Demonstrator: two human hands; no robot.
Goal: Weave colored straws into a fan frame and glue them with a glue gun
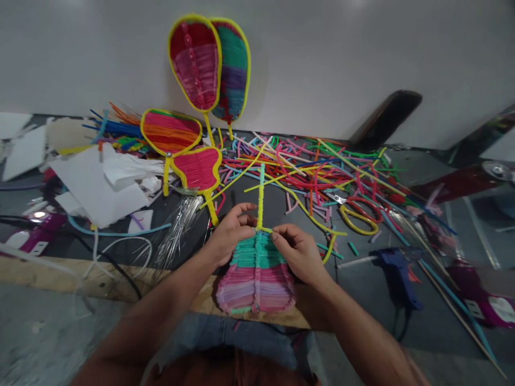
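Observation:
A hand fan made of pipe cleaners [257,289], banded in green, pink and lilac, lies at the table's front edge with its handle pointing away from me. Yellow pipe cleaner [260,206] winds around the handle, whose tip shows turquoise. My left hand [231,236] grips the fan at the left of the handle's base, thumb at the joint and other fingers curled loosely. On the other side, my right hand [300,249] pinches the yellow pipe cleaner's end between thumb and forefinger, along the fan's top edge.
Finished fans [195,64] lean on the wall; a pink fan [198,169] lies nearer. Loose pipe cleaners [298,166] spread behind my hands. Scissors [360,217] and a blue glue gun [398,276] are at right, white paper [96,185] and silvery strands [177,228] at left.

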